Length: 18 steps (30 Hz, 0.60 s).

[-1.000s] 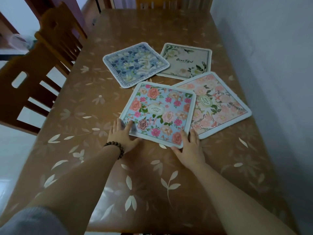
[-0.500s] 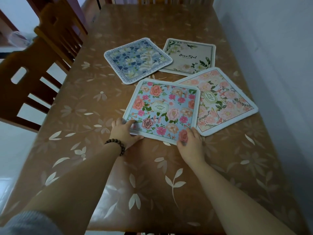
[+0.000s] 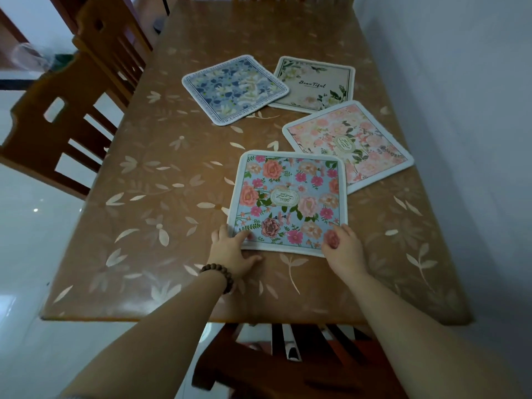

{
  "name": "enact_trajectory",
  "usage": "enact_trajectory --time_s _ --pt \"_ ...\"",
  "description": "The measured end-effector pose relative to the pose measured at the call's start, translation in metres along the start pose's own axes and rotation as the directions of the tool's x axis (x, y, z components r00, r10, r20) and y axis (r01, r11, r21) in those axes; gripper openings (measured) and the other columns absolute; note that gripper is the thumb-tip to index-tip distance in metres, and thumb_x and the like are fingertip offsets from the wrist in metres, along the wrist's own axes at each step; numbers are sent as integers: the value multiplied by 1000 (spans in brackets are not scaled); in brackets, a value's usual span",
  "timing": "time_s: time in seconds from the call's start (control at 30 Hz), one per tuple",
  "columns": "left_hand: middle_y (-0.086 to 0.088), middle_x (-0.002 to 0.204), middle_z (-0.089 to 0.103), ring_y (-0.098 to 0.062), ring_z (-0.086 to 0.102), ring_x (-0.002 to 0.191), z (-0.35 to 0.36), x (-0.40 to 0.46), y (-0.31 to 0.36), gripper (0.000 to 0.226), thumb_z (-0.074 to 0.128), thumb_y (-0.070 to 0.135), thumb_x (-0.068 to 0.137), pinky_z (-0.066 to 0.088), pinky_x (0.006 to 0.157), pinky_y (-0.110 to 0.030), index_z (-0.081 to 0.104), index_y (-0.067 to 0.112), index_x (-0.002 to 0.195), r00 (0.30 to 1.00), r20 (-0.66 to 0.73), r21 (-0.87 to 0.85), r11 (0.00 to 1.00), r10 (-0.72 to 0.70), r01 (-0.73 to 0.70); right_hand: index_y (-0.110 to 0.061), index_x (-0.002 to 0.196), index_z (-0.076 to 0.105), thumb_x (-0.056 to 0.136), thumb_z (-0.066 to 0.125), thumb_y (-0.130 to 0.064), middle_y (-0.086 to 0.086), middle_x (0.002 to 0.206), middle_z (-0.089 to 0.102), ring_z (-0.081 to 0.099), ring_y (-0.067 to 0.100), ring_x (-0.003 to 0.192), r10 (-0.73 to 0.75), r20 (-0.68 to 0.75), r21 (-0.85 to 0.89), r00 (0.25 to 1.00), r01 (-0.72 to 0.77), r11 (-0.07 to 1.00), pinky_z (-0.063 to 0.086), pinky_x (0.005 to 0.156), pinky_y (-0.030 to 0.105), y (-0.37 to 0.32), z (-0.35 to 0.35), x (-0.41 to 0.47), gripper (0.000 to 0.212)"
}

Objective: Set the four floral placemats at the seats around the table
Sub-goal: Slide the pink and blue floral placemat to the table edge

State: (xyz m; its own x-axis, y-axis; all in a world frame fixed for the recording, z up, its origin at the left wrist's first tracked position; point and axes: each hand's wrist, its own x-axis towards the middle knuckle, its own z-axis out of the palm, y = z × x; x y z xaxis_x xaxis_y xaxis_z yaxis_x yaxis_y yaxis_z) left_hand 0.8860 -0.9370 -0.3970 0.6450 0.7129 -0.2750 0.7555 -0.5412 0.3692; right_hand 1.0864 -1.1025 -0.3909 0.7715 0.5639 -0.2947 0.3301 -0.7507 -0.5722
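Four floral placemats lie on the surface (image 3: 144, 197), a long brown top printed with pale leaves. The blue rose mat (image 3: 290, 201) sits nearest the near edge, squared to that edge and right above the near chair (image 3: 273, 367), which suggests it is being set at this seat. The left hand (image 3: 233, 249) pinches its near left corner, thumb on top and fingers at the hem, while the right hand (image 3: 342, 249) presses flat on its near right corner; a hold at both corners lets the mat be slid and straightened without creasing. The pink mat (image 3: 354, 139) lies just behind and to the right, its near edge tucked under the blue rose mat. The navy mat (image 3: 234, 89) overlaps the cream mat (image 3: 316, 83) farther back, so three mats look unplaced.
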Motion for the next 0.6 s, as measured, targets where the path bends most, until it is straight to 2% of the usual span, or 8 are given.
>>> enact_trajectory --time_s 0.13,0.3,0.37,0.47,0.53,0.6 --pt "-9 125 40 -32 31 115 0 -31 -8 54 68 51 74 36 96 -41 53 34 123 998 66 -21 1000 11 -9 -11 135 49 87 61 -24 12 145 40 34 28 135 -14 57 -35 998 16 999 35 108 44 10 -5 -26 51" --pt "-8 112 56 -28 47 108 1 -55 -25 38 68 38 78 41 83 -33 61 17 110 999 30 -122 992 23 -20 -11 137 47 86 63 -26 9 143 42 35 26 134 -65 105 -38 992 70 997 33 110 43 18 -13 -39 55" --pt "-7 108 59 -26 50 106 -2 -55 -30 40 66 40 80 41 79 -30 59 17 111 1000 21 -111 994 15 -12 -14 143 38 85 65 -34 11 152 29 21 26 142 -74 130 -78 989 85 993 24 115 43 21 -15 -38 67" --pt "-6 125 54 -26 43 117 -10 -40 -34 63 65 50 79 43 92 -38 47 17 130 999 29 -75 997 35 -33 -21 151 14 76 68 -56 9 160 -1 -8 26 146 -23 118 -182 993 44 982 13 116 45 18 -10 -43 98" --pt "-8 144 37 -29 31 131 -18 -25 -33 85 65 57 76 34 104 -44 31 16 143 998 56 -67 997 43 -39 -24 151 -1 66 70 -66 11 158 -15 -15 29 144 20 121 -243 992 10 970 14 115 49 14 -2 -48 119" --pt "-9 154 18 -28 16 140 -25 -7 -30 98 64 60 74 23 111 -45 17 18 148 995 87 -49 998 50 -46 -26 149 -14 60 71 -70 14 155 -24 -19 31 143 49 144 -306 988 -3 952 13 115 49 10 6 -51 131"
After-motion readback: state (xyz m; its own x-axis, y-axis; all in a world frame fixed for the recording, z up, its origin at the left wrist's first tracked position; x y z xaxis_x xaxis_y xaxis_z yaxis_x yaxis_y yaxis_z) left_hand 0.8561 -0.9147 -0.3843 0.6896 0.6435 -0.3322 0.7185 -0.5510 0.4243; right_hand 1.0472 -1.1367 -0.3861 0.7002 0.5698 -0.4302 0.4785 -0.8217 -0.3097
